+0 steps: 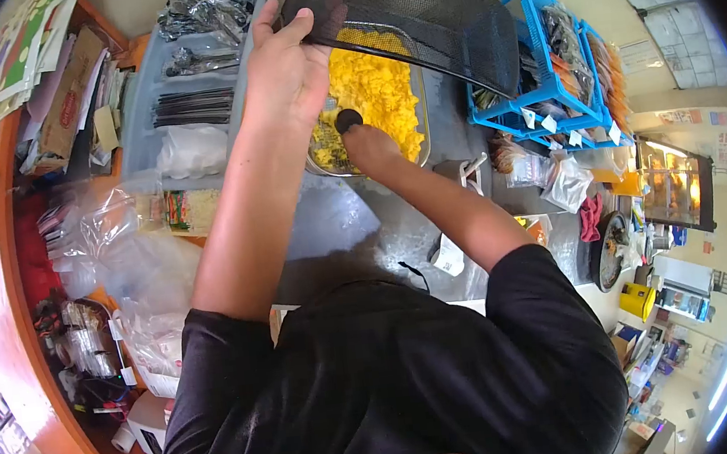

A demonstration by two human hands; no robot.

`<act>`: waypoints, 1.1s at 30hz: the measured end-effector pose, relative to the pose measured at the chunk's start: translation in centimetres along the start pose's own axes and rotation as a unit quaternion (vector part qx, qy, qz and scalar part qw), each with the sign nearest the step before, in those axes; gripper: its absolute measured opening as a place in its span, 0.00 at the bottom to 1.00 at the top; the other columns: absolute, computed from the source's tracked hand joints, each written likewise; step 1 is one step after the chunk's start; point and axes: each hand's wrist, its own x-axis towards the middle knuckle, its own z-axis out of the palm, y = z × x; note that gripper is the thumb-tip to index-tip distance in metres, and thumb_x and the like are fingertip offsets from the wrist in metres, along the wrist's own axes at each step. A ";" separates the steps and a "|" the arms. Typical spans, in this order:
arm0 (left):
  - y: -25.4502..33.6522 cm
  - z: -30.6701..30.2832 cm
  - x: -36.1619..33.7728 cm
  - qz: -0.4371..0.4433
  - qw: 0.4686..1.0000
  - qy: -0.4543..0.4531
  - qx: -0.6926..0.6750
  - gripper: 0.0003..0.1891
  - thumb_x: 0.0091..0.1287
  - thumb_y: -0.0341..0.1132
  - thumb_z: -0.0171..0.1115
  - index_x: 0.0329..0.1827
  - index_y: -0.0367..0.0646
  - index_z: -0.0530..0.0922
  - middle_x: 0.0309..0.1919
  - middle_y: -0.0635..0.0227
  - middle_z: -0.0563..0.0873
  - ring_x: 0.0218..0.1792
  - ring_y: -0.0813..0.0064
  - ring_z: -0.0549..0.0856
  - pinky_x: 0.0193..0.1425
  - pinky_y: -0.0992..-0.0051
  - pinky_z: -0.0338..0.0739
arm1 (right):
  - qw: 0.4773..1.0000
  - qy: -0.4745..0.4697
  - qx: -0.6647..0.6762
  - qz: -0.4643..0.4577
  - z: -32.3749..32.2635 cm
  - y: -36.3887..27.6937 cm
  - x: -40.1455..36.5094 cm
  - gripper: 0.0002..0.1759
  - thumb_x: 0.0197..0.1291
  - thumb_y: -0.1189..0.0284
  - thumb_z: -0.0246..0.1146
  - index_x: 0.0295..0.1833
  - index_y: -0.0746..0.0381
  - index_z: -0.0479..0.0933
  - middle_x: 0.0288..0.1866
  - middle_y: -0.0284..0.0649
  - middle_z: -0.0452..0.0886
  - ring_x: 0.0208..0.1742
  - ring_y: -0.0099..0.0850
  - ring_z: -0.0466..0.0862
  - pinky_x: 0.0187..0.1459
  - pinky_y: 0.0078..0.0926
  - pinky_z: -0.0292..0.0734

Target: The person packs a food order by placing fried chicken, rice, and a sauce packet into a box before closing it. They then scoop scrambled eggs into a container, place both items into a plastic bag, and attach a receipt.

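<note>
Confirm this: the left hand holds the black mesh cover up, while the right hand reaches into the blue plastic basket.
Not quite: the right hand is misplaced. The head view shows it reaching into the clear tray of yellow food. The left hand does hold the black mesh cover up.

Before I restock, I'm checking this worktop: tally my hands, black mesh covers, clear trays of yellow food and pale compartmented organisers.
Hands: 2 (left hand, right hand)
Black mesh cover: 1
Clear food tray: 1
Compartmented organiser: 1
Total: 5
</note>
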 end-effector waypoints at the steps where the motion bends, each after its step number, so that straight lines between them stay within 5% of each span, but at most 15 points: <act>1: 0.2 -0.1 0.0 0.000 1.000 -0.001 -0.001 0.29 0.74 0.17 0.49 0.75 0.36 0.51 0.63 0.42 0.69 0.65 0.48 0.77 0.73 0.51 0.75 | 0.999 0.033 -0.005 0.010 0.2 0.2 -0.3 0.12 0.65 0.74 0.55 0.44 0.65 0.83 0.45 0.52 0.87 0.46 0.47 0.89 0.46 0.43 0.86; 6: 0.5 -0.8 0.2 0.009 1.000 0.015 0.003 0.30 0.74 0.17 0.49 0.75 0.35 0.50 0.64 0.42 0.69 0.65 0.50 0.77 0.73 0.52 0.75 | 0.981 0.189 -0.008 -0.035 -6.7 3.9 3.7 0.12 0.64 0.75 0.53 0.46 0.66 0.81 0.42 0.53 0.86 0.45 0.48 0.88 0.46 0.47 0.84; 11: 0.7 -0.1 0.0 0.010 0.999 0.022 0.021 0.27 0.74 0.18 0.49 0.73 0.34 0.52 0.64 0.41 0.70 0.64 0.51 0.78 0.73 0.53 0.76 | 0.996 0.075 0.022 0.038 -1.6 2.0 10.9 0.14 0.66 0.73 0.54 0.47 0.67 0.83 0.50 0.55 0.86 0.53 0.49 0.87 0.53 0.44 0.84; 16: 0.8 -1.4 1.8 0.004 1.000 0.010 -0.018 0.29 0.73 0.17 0.50 0.74 0.38 0.52 0.61 0.44 0.71 0.60 0.53 0.80 0.68 0.54 0.80 | 0.995 -0.038 -0.064 -0.067 -5.7 -0.3 3.8 0.17 0.69 0.72 0.52 0.50 0.66 0.84 0.54 0.50 0.85 0.58 0.48 0.85 0.58 0.44 0.81; 19: 0.9 -1.5 1.6 0.003 1.000 0.014 -0.020 0.29 0.73 0.17 0.50 0.74 0.39 0.52 0.62 0.45 0.71 0.60 0.53 0.80 0.68 0.55 0.79 | 0.997 0.072 0.008 0.011 -9.6 1.5 6.8 0.17 0.70 0.71 0.51 0.50 0.66 0.84 0.57 0.52 0.84 0.59 0.49 0.84 0.59 0.44 0.80; 21: 0.8 -1.5 1.4 0.000 1.000 0.010 -0.012 0.29 0.73 0.17 0.50 0.74 0.39 0.52 0.62 0.44 0.71 0.61 0.53 0.79 0.69 0.54 0.78 | 0.966 0.155 0.204 0.034 -9.5 2.6 10.7 0.18 0.71 0.70 0.51 0.53 0.65 0.84 0.61 0.53 0.82 0.62 0.50 0.82 0.61 0.44 0.79; 23: 0.7 -0.5 0.8 0.004 0.999 0.032 0.004 0.26 0.74 0.17 0.49 0.73 0.36 0.53 0.63 0.43 0.71 0.63 0.51 0.79 0.72 0.53 0.76 | 0.969 0.235 0.072 -0.008 -3.8 2.0 14.1 0.17 0.69 0.72 0.52 0.53 0.67 0.83 0.55 0.53 0.85 0.56 0.47 0.86 0.56 0.44 0.82; 25: 0.8 0.0 0.9 0.007 0.999 0.043 0.014 0.25 0.75 0.18 0.49 0.72 0.34 0.54 0.63 0.42 0.71 0.64 0.50 0.78 0.73 0.52 0.74 | 0.997 0.028 -0.043 -0.057 -5.1 0.5 12.8 0.16 0.67 0.72 0.54 0.53 0.68 0.82 0.51 0.52 0.86 0.51 0.47 0.88 0.53 0.44 0.83; 29: 1.0 -0.2 1.6 0.012 0.999 0.049 0.012 0.25 0.75 0.18 0.48 0.72 0.34 0.54 0.64 0.41 0.70 0.65 0.49 0.78 0.74 0.52 0.74 | 0.996 -0.005 -0.026 -0.086 -3.1 1.1 8.5 0.14 0.64 0.74 0.55 0.48 0.67 0.84 0.49 0.53 0.86 0.50 0.49 0.88 0.53 0.45 0.83; 32: 1.3 -0.5 1.7 0.013 0.998 0.054 0.009 0.25 0.75 0.18 0.48 0.72 0.34 0.54 0.64 0.41 0.70 0.64 0.48 0.78 0.74 0.51 0.74 | 0.994 0.024 -0.056 -0.089 -6.2 2.6 6.7 0.15 0.65 0.72 0.55 0.50 0.67 0.83 0.51 0.54 0.85 0.50 0.50 0.87 0.52 0.45 0.83; 33: 1.3 -0.8 1.7 0.013 0.998 0.057 0.009 0.24 0.75 0.18 0.48 0.72 0.34 0.54 0.64 0.41 0.70 0.64 0.49 0.78 0.74 0.51 0.74 | 0.991 0.109 -0.020 -0.073 -7.4 3.1 7.4 0.16 0.65 0.72 0.55 0.51 0.67 0.82 0.53 0.55 0.84 0.50 0.50 0.87 0.52 0.46 0.83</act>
